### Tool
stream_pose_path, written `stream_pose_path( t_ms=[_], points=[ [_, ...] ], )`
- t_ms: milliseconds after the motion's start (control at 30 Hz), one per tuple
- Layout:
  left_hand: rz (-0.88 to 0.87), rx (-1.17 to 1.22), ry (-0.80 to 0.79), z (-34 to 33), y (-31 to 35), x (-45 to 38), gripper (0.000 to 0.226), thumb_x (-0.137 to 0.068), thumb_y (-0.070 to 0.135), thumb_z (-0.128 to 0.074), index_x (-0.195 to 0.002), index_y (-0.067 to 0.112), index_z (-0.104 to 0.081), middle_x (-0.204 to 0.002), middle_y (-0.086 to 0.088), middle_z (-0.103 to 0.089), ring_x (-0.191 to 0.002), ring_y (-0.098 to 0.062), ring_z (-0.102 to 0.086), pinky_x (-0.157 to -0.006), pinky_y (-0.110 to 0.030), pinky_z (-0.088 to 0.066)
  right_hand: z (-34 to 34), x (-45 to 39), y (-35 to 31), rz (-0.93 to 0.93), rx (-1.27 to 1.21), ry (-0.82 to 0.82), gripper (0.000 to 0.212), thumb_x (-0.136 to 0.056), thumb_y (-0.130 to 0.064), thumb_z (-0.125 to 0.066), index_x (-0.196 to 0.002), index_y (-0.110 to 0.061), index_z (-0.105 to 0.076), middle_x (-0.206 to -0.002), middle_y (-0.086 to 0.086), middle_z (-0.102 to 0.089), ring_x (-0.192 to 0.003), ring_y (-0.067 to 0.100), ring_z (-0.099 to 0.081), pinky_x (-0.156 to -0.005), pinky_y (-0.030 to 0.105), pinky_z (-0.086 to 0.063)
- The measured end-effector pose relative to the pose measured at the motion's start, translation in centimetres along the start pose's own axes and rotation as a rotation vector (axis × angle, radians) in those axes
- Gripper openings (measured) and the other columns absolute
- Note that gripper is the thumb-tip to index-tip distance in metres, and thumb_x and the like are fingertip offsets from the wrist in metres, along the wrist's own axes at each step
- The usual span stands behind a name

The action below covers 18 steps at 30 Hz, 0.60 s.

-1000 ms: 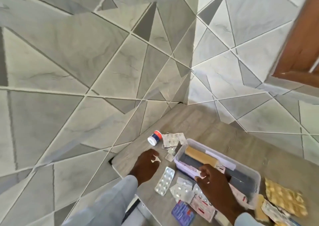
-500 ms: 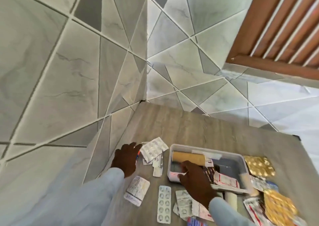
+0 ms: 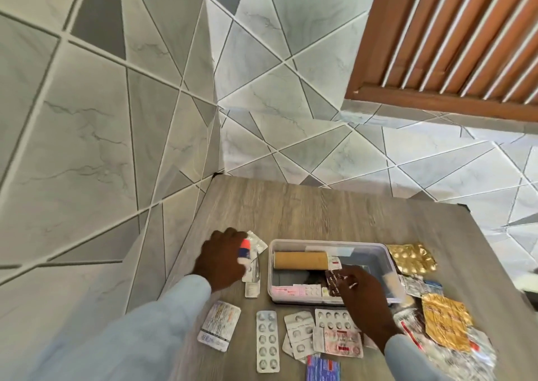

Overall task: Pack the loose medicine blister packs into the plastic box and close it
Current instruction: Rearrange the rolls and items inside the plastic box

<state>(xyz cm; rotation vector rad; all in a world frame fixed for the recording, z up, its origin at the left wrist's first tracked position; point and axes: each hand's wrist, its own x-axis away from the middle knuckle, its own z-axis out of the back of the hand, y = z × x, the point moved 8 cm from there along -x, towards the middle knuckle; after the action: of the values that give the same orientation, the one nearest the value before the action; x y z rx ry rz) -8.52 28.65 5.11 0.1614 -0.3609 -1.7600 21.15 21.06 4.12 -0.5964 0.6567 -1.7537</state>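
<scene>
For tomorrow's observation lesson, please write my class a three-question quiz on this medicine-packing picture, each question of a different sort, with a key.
1. True or false: the plastic box already has its lid on.
2. Which hand is over the box? A) left hand B) right hand C) neither
3. Fill in: the long white blister strip with two columns of pills lies on the ____, in front of the box.

Key
1. False: the box is open, with a tan roll and some packs visible inside.
2. B: the right hand is at a dark blister pack in the box, while the left hand is at a small bottle left of it.
3. table
</scene>
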Motion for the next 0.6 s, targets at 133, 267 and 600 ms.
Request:
stream_pose_path(
  t_ms=[133,267,600],
  points=[
    [-0.155,0.090,-0.053,-0.7,8.4,-0.1,0.073,-0.069,0.045,-0.070,-0.134,0.031,-0.041,-0.130,0.005,-0.049,-0.117,-0.022,-0.049,-0.098,-0.038,-0.040,2.8,0.4,3.8,-0.084,0.020,0.062,0.008,-0.085,-0.018,-0.065,-0.082,-0.021,-0.059,-0.069,-0.004,-0.063,-0.068,0.015,-0.060,-0.063,0.027,-0.042],
    [-0.122,-0.045,-0.159,-4.0,11.2,-0.9,0.070,-0.074,0.045,-0.065,-0.137,0.032,-0.038,-0.135,0.004,-0.047,-0.123,-0.025,-0.046,-0.101,-0.041,-0.036,4.0,0.5,7.9,-0.171,0.218,-0.008,0.013,-0.086,-0.024,-0.059,-0.075,-0.016,-0.061,-0.075,0.002,-0.066,-0.078,0.024,-0.065,-0.062,0.027,-0.040],
    [-0.023,-0.318,-0.245,-7.4,11.8,-0.8,0.062,-0.084,0.035,-0.059,-0.141,0.028,-0.035,-0.144,-0.001,-0.042,-0.127,-0.028,-0.042,-0.104,-0.041,-0.033,2.4,0.6,15.1,-0.310,0.258,-0.224,0.068,-0.075,-0.066,-0.055,-0.125,-0.020,-0.051,-0.119,0.002,-0.067,-0.108,0.024,-0.063,-0.086,0.034,-0.052]
  ],
)
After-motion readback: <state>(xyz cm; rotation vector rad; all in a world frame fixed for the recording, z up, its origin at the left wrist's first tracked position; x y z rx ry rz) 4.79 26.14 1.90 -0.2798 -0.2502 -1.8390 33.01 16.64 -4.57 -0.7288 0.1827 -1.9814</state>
